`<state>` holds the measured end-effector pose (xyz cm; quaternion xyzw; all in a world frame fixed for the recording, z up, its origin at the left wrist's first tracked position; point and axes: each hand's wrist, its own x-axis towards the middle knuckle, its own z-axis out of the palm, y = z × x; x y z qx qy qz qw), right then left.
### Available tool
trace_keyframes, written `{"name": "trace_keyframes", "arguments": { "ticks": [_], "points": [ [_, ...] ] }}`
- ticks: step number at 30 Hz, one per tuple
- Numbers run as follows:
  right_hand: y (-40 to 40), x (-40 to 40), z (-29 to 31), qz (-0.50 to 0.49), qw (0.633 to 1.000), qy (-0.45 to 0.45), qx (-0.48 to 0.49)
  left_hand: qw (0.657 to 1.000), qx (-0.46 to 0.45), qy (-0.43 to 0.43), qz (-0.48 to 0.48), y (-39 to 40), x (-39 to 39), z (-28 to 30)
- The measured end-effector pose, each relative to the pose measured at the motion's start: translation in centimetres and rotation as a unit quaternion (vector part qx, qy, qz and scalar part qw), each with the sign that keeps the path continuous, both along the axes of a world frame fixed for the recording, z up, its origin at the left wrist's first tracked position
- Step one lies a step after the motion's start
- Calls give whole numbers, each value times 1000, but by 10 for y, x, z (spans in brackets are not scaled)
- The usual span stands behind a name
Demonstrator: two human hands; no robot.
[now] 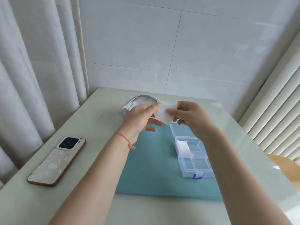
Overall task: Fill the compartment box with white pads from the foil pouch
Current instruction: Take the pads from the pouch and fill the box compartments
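Note:
Both hands hold one white pad (164,112) in the air above the far edge of the teal mat. My left hand (142,116) pinches its left edge, and my right hand (189,116) pinches its right side. Behind my left hand lies the silver foil pouch (138,102), its mouth open. The clear compartment box (193,157) sits open on the mat below my right forearm, with white pads (182,146) in its far left compartment. Its lid (180,129) lies flat behind it.
A phone (56,161) lies face down at the left of the pale table (100,120). The teal mat (154,164) covers the middle. Curtains hang at the left, a ribbed radiator stands at the right, and a wooden round edge (285,168) shows at the far right.

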<state>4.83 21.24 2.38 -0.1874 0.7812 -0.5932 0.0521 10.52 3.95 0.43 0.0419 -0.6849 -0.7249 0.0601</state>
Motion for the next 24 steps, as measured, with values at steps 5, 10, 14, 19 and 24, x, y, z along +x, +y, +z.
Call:
{"name": "trace_keyframes", "arguments": {
  "ticks": [5, 10, 14, 19, 24],
  "points": [
    [21, 8, -10, 19, 997, -58, -57, 999, 8, 20, 45, 26, 0, -6],
    [28, 10, -21, 37, 996, -63, -50, 999, -23, 4, 33, 35, 1, -10],
    [29, 9, -23, 28, 997, -67, -27, 998, -27, 8, 51, 34, 2, -15],
    [33, 10, -22, -2, 998, -53, -43, 998, -12, -10, 68, 29, -1, -19],
    [35, 4, -21, -56, 993, -59, -82, 993, -5, 0, 117, 28, -5, -26]
  ]
}}
